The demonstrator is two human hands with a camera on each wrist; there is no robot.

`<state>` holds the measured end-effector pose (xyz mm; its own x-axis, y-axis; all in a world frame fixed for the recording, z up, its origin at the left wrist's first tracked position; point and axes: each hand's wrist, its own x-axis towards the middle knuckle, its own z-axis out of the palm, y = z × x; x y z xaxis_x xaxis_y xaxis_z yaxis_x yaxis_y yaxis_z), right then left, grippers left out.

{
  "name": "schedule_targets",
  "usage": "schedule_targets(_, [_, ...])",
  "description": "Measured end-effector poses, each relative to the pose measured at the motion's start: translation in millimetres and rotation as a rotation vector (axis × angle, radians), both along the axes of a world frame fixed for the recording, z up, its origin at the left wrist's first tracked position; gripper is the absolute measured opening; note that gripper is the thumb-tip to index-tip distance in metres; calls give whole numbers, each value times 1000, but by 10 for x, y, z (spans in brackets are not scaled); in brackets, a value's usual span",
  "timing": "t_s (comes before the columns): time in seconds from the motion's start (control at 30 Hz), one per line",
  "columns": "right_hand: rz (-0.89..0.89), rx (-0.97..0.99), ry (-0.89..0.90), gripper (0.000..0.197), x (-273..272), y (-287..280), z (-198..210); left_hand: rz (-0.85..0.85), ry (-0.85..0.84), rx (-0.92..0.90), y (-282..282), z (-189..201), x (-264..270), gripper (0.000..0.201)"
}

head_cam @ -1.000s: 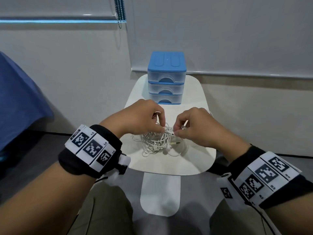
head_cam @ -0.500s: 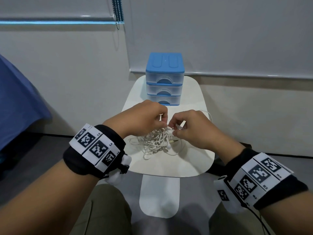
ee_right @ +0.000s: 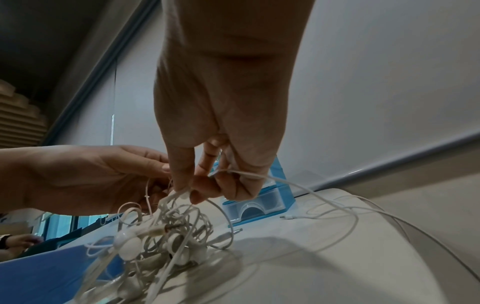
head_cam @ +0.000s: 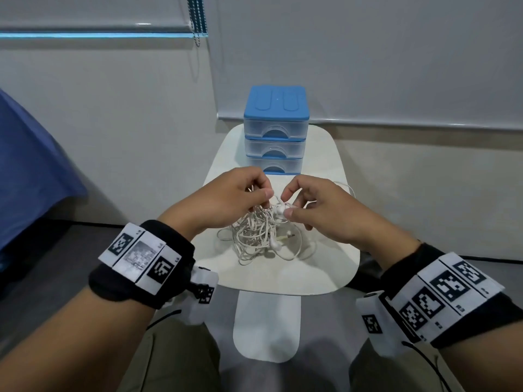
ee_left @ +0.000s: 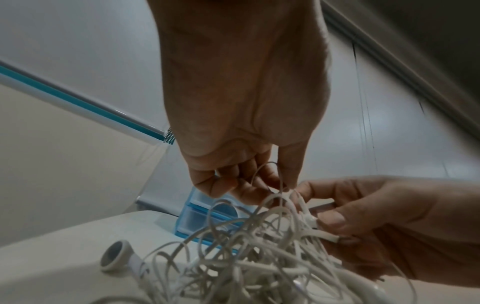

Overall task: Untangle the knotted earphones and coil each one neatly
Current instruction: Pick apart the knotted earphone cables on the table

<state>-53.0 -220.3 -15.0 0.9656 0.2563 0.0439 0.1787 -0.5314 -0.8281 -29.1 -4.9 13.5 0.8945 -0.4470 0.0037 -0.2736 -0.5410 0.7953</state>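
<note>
Left hand: the left hand (head_cam: 232,199) sits left of centre in the head view, fingers curled, pinching thin cords at the top of the tangle.
Right hand: the right hand (head_cam: 319,206) faces it from the right, thumb and fingers pinching a white piece of the bundle where the cords join.
Earphones: the knotted earphones (head_cam: 261,236) form a white snarl at frame centre, its top lifted between both hands, its lower loops lying on the table; an earbud (ee_left: 116,256) rests at lower left of the left wrist view.
Table: the white table (head_cam: 334,267) carries the tangle.
Drawers: a blue drawer unit (head_cam: 276,128) stands at the table's far end, above the hands.
</note>
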Motion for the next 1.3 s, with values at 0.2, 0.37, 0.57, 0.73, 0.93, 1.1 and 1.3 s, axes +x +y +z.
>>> schedule_targets(0.2, [29,-6,-5,21,4,26,8,-30,20,-50,-84,39,-8,11])
schedule_targets(0.37, [-17,57,28,18,0,-27,14,-41,79,-93,17,66,-9,11])
schedule_targets(0.57, [30,178,81,18,15,25,19,-109,110,-87,-16,68,-14,11])
schedule_targets(0.73, [31,270,182,13,29,12,28,-147,112,-56,-4,100,-6,12])
schedule_targets(0.93, [33,347,360,22,58,18,111,-180,135,-19,82,115,0,13])
schedule_targets(1.1, [49,402,499,21,64,11,157,-175,129,57,166,117,47,15])
schedule_targets(1.3, [-26,411,493,20,97,66,140,-134,93,48,204,134,46,16])
